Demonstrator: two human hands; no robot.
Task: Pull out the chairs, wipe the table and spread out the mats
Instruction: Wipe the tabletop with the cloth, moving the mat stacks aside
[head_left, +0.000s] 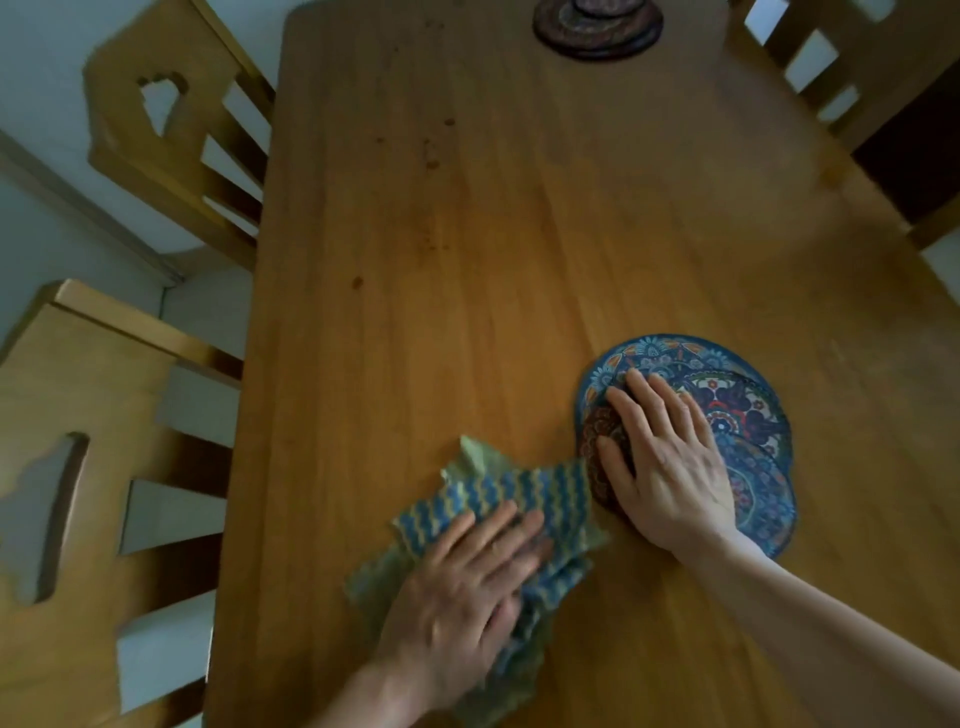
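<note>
Cloth (498, 499) lies crumpled on the near part of the table (519, 234), and my left hand (467, 587) presses on it with fingers straight and flat, nothing curled round the fabric. It is striped in blue and yellow wavy bands with a green edge, and its right corner reaches the mats (737, 415) just beside it.

My right hand (670, 462) lies flat on those mats, fingers spread and relaxed, thumb out toward the cloth, pressing down rather than gripping. I see a stack of round patterned mats, fanned a little: blue ones with flower designs, and a darker reddish one (597, 441) peeking out on the left under my fingers. How many there are I cannot tell.

Farther out, brown crumbs and spots (431, 156) dot the wood left of the middle. At the far end sits a second pile of round dark mats (597, 26), partly cut off by the frame.

Two wooden chairs (182, 140) stand along the left side, another chair (852, 67) at the far right.
</note>
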